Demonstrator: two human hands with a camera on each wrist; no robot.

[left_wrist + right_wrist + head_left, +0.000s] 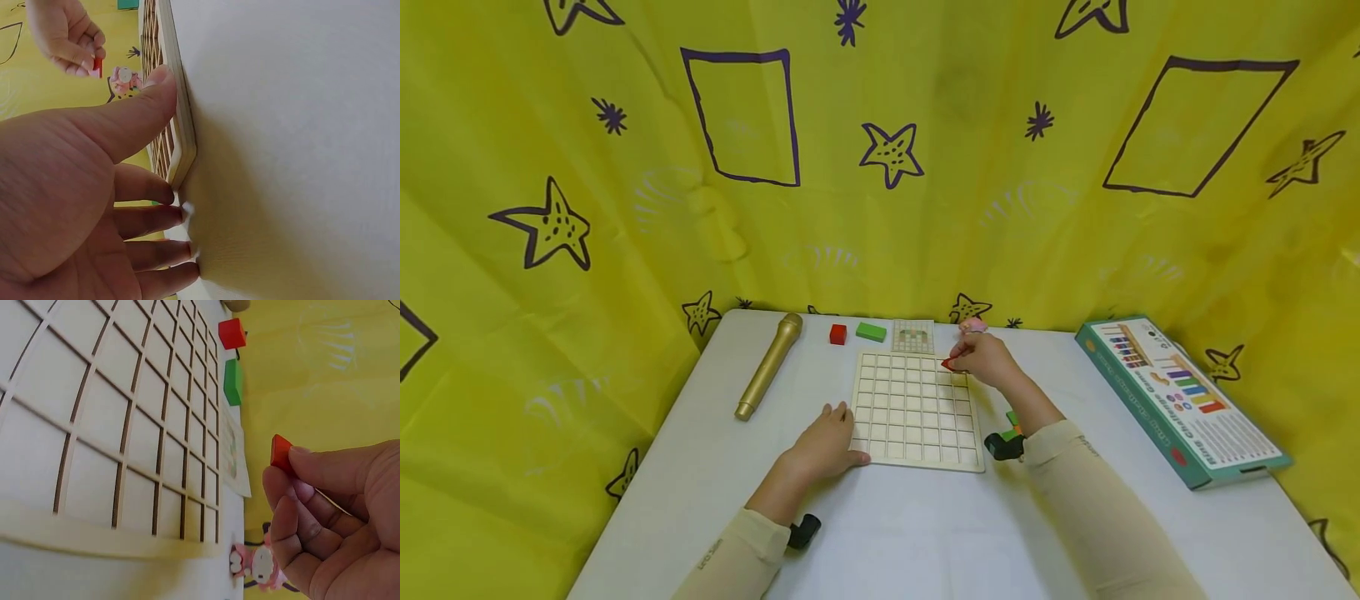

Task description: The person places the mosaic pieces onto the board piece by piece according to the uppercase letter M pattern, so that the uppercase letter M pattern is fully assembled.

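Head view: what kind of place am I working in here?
Probably a staged tabletop play or recording corner, not a real room: a white table closed in by a yellow star-printed cloth backdrop, with a wooden grid board and a puzzle game box on it.

Box [1180, 400]: print along lid, too blurred to read. Sleeves [711, 554]: small lettering, illegible. Nothing else carries readable text.

Staged play/recording setup: yellow star-print backdrop [880, 167] round white table [925, 533] w/ toys.
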